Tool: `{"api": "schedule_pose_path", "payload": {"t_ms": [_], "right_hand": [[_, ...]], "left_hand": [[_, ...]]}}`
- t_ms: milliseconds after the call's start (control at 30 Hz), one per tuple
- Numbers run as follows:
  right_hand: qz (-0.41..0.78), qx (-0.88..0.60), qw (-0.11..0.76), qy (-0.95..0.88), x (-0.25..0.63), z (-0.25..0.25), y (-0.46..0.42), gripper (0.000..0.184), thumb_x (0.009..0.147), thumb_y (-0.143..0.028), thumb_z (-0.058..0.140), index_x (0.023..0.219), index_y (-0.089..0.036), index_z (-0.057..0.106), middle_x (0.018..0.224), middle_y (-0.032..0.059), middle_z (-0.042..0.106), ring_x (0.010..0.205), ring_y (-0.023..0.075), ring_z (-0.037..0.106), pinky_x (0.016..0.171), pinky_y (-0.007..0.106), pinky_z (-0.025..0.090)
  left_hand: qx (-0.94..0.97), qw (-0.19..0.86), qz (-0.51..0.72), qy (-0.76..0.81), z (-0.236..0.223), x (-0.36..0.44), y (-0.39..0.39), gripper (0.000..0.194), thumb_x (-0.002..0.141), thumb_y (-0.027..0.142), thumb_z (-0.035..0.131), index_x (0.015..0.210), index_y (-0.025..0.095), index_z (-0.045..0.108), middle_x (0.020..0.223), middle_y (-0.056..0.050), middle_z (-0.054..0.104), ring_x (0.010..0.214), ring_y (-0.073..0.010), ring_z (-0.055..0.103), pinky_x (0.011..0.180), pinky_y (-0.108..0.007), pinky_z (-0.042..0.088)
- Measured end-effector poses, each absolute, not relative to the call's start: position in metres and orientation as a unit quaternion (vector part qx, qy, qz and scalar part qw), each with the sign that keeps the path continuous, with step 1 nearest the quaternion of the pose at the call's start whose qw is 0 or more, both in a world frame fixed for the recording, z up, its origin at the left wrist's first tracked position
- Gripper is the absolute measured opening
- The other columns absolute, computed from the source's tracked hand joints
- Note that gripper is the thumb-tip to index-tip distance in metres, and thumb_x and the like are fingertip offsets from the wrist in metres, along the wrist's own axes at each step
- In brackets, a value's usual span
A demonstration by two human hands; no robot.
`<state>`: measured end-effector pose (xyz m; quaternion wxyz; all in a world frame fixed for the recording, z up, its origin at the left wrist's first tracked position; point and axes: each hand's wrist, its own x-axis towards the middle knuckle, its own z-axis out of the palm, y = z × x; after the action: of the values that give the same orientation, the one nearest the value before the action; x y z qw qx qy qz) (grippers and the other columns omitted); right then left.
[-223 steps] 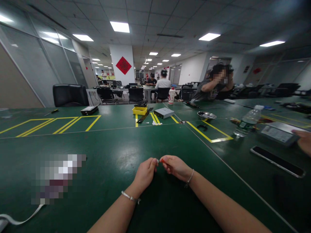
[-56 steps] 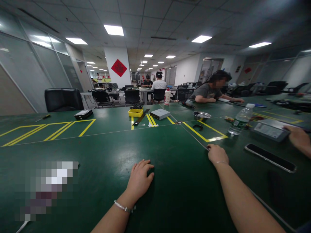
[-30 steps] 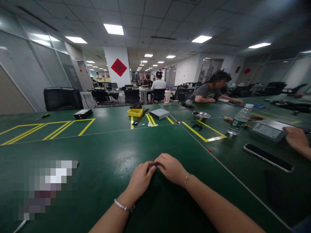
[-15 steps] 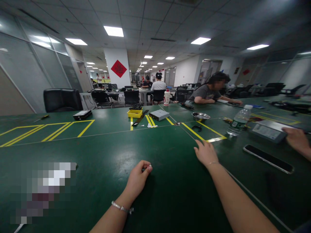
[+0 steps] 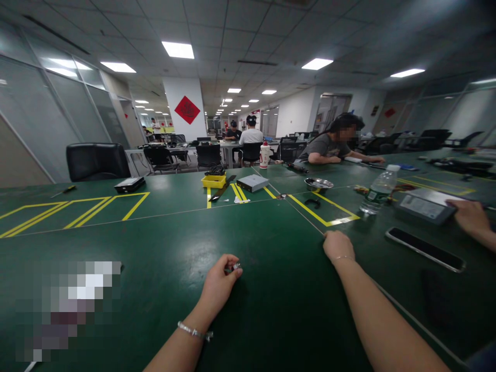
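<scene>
My left hand point(image 5: 219, 283) rests low over the green table point(image 5: 163, 289) in the middle front. Its thumb and fingers pinch a small shiny metal piece point(image 5: 236, 266), too small to name. To the right, my right hand point(image 5: 339, 245) lies on the table just short of a yellow-taped corner. Its fingers are curled under and mostly hidden, so what they may hold does not show. Beyond that hand lie a black curved piece point(image 5: 312, 203) and a metal bowl point(image 5: 318, 184) with small things inside.
On the right stand a water bottle point(image 5: 378, 192), a phone point(image 5: 425, 249) and a silver box point(image 5: 424, 206) gripped by another person's hand point(image 5: 470, 219). Farther back are a yellow tray point(image 5: 214, 181), a grey box point(image 5: 252, 183) and a black-and-silver drive point(image 5: 130, 184). Someone sits across the table.
My right hand has drawn back slightly rightward and its outstretched fingers have curled in. My left hand stays in place, with more of the shiny piece showing. The view has shifted a little.
</scene>
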<state>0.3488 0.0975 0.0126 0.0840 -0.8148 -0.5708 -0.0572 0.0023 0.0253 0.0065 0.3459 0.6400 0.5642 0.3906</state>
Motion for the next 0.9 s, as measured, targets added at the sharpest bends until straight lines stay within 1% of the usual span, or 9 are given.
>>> {"api": "schedule_pose_path", "payload": {"t_ms": [67,133,200,300,400,467,533,667,900], "right_hand": [[-0.047,-0.8,0.123,-0.586,0.337,0.017,0.098,0.032,0.078,-0.014,0.036,0.092,-0.014,0.064,0.094,0.0149,0.059,0.081,0.0209,0.058,0.07,0.032,0.044],[-0.018,-0.768,0.187,-0.612,0.317,0.021,0.097,0.026,0.077,-0.018,0.041,0.088,-0.015,0.065,0.095,0.0117,0.06,0.081,0.0182,0.058,0.073,0.03,0.043],[0.057,-0.728,0.251,-0.635,0.289,0.025,0.093,0.02,0.074,-0.02,0.047,0.081,-0.016,0.065,0.09,0.0082,0.061,0.079,0.0164,0.058,0.075,0.029,0.043],[0.257,-0.654,0.326,-0.632,0.242,0.028,0.082,0.016,0.069,-0.023,0.054,0.078,-0.017,0.065,0.08,0.0044,0.064,0.075,0.0158,0.058,0.072,0.029,0.044],[0.485,-0.548,0.38,-0.566,0.205,0.026,0.068,0.019,0.062,-0.021,0.061,0.079,-0.015,0.066,0.081,0.0047,0.066,0.075,0.0142,0.058,0.075,0.029,0.043],[0.613,-0.479,0.383,-0.498,0.19,0.024,0.061,0.023,0.056,-0.018,0.066,0.078,-0.013,0.066,0.083,0.0055,0.066,0.074,0.0123,0.057,0.078,0.028,0.042],[0.689,-0.431,0.371,-0.45,0.183,0.023,0.056,0.026,0.052,-0.017,0.07,0.077,-0.012,0.065,0.08,0.0053,0.066,0.071,0.0106,0.057,0.077,0.027,0.042],[0.722,-0.388,0.38,-0.429,0.178,0.024,0.052,0.025,0.051,-0.018,0.074,0.073,-0.013,0.063,0.07,0.0026,0.064,0.062,0.008,0.055,0.065,0.023,0.041],[0.709,-0.397,0.356,-0.461,0.17,0.019,0.048,0.026,0.062,-0.035,0.068,0.071,-0.013,0.058,0.061,0.0,0.06,0.05,0.0052,0.049,0.051,0.02,0.036]], "left_hand": [[0.642,0.343,0.39,0.564,0.007,0.003,0.025,0.02,0.069,0.028,0.054,0.086,0.019,0.053,0.076,0.001,0.058,0.071,-0.0149,0.056,0.067,-0.027,0.043],[0.644,0.342,0.389,0.563,0.007,0.004,0.025,0.019,0.07,0.031,0.053,0.086,0.02,0.053,0.074,0.001,0.057,0.07,-0.0149,0.056,0.066,-0.027,0.043],[0.647,0.343,0.385,0.562,0.007,0.004,0.024,0.02,0.072,0.032,0.051,0.087,0.02,0.053,0.074,0.001,0.057,0.07,-0.015,0.056,0.066,-0.027,0.042],[0.651,0.338,0.379,0.564,0.008,0.004,0.023,0.021,0.074,0.032,0.049,0.09,0.02,0.054,0.076,0.001,0.058,0.071,-0.0155,0.056,0.067,-0.028,0.042],[0.654,0.333,0.381,0.562,0.009,0.004,0.023,0.02,0.072,0.028,0.051,0.09,0.02,0.054,0.077,0.001,0.059,0.072,-0.0154,0.056,0.069,-0.028,0.042],[0.653,0.334,0.387,0.559,0.01,0.004,0.022,0.018,0.071,0.026,0.052,0.088,0.02,0.054,0.078,0.001,0.06,0.072,-0.0151,0.057,0.069,-0.028,0.043],[0.653,0.33,0.392,0.557,0.011,0.005,0.021,0.016,0.071,0.025,0.053,0.086,0.02,0.054,0.077,0.002,0.06,0.071,-0.0147,0.057,0.067,-0.027,0.043],[0.667,0.309,0.399,0.548,0.012,0.005,0.021,0.017,0.07,0.023,0.054,0.087,0.021,0.056,0.078,0.001,0.061,0.071,-0.0149,0.057,0.067,-0.028,0.043],[0.705,0.261,0.399,0.526,0.015,0.007,0.019,0.015,0.071,0.023,0.054,0.086,0.02,0.059,0.079,0.0,0.063,0.074,-0.0153,0.056,0.069,-0.028,0.043]]}}
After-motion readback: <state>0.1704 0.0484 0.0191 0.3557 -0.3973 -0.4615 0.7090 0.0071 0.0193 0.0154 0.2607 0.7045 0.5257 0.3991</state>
